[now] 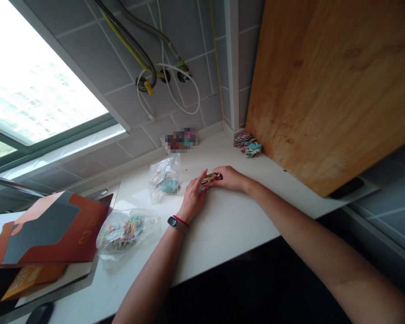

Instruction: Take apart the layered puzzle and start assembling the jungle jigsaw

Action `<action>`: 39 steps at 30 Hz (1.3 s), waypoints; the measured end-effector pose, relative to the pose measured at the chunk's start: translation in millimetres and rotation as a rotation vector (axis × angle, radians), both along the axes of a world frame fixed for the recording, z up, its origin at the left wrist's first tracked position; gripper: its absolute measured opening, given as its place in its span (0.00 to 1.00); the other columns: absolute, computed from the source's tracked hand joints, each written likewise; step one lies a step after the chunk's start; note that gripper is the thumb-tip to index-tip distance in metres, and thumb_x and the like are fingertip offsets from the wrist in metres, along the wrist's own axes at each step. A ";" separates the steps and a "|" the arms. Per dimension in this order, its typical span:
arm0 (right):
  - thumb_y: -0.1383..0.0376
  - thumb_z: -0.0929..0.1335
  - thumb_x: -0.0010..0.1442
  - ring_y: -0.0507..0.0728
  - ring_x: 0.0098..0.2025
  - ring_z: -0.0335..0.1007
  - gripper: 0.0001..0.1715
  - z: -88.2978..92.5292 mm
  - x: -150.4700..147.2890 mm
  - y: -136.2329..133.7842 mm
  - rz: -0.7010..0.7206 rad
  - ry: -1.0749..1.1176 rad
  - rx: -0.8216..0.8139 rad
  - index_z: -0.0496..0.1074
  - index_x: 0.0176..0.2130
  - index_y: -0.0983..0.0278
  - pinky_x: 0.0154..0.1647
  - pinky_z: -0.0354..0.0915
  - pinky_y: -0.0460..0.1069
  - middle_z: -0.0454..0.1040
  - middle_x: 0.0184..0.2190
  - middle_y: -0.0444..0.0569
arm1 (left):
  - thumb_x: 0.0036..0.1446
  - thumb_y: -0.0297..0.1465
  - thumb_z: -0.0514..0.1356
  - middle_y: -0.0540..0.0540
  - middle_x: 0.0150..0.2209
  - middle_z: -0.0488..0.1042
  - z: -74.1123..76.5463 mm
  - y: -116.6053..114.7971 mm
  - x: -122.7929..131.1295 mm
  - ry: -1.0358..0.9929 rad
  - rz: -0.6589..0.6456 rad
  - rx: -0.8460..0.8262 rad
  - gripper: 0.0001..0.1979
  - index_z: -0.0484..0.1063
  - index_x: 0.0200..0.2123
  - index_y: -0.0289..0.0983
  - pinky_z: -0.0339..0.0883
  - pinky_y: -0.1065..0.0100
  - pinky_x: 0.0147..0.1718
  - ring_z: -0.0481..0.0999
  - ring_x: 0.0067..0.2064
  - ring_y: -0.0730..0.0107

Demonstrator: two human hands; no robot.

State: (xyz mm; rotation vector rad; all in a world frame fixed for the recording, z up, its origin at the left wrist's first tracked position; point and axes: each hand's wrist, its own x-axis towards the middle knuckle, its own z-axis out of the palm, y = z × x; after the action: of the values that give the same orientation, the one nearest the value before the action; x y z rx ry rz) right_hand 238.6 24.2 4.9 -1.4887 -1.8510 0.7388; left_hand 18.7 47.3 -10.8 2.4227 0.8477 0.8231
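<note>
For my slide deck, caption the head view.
Left hand and right hand hold colourful pieces near clear plastic bags.

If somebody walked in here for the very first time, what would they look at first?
Probably the dazzling window at the upper left, or the big wooden board filling the upper right. Then, in the middle, the left hand and right hand meet at a little bundle of colourful pieces above the white counter.

Cardboard-like stack (209,178), glossy plastic bag (150,223), grained wooden board (330,85)
</note>
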 end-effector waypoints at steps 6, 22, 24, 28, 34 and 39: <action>0.57 0.77 0.53 0.54 0.34 0.70 0.18 -4.5 0.1 1.1 0.005 0.104 -0.019 0.80 0.40 0.65 0.35 0.60 0.46 0.78 0.35 0.47 | 0.67 0.27 0.59 0.42 0.58 0.76 0.6 -0.3 0.1 -0.028 -0.004 -0.043 0.22 0.65 0.62 0.44 0.72 0.55 0.54 0.77 0.56 0.56; 0.53 0.79 0.49 0.53 0.33 0.71 0.30 0.1 1.9 -1.2 0.017 0.270 -0.097 0.79 0.48 0.65 0.37 0.64 0.47 0.82 0.38 0.48 | 0.62 0.36 0.66 0.44 0.46 0.81 7.8 -4.2 5.9 -0.264 0.066 -0.256 0.13 0.67 0.46 0.41 0.72 0.72 0.30 0.84 0.36 0.68; 0.52 0.78 0.50 0.53 0.33 0.70 0.28 -0.9 1.9 -0.8 0.034 0.272 -0.084 0.80 0.47 0.65 0.36 0.63 0.46 0.81 0.39 0.49 | 0.62 0.36 0.66 0.45 0.43 0.82 6.9 -3.0 5.2 -0.270 0.078 -0.220 0.11 0.68 0.43 0.40 0.75 0.70 0.33 0.84 0.36 0.67; 0.50 0.77 0.51 0.53 0.32 0.69 0.26 -5.0 2.2 0.6 0.053 0.246 -0.085 0.80 0.41 0.66 0.35 0.61 0.46 0.80 0.35 0.48 | 0.61 0.37 0.67 0.44 0.44 0.83 3.5 1.7 1.2 -0.211 0.093 -0.083 0.09 0.72 0.40 0.40 0.77 0.63 0.42 0.83 0.43 0.63; 0.51 0.78 0.50 0.54 0.34 0.71 0.24 -5.0 2.8 0.0 0.042 0.178 -0.068 0.79 0.40 0.65 0.36 0.61 0.46 0.79 0.33 0.46 | 0.61 0.38 0.68 0.45 0.44 0.84 4.5 2.9 -1.8 -0.202 0.105 -0.174 0.16 0.71 0.48 0.41 0.79 0.61 0.43 0.84 0.43 0.62; 0.54 0.78 0.51 0.54 0.35 0.72 0.24 -2.9 1.4 -1.8 0.039 0.217 -0.058 0.79 0.43 0.65 0.37 0.64 0.46 0.80 0.35 0.47 | 0.65 0.35 0.64 0.44 0.48 0.83 5.8 1.1 -0.2 -0.213 0.055 -0.234 0.19 0.70 0.57 0.42 0.79 0.61 0.45 0.85 0.45 0.63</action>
State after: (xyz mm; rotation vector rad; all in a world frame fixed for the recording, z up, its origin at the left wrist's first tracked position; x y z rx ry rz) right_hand 240.0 22.4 2.1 -1.3528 -1.7118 0.9418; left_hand 18.5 48.4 -5.0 2.0761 0.8776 0.9282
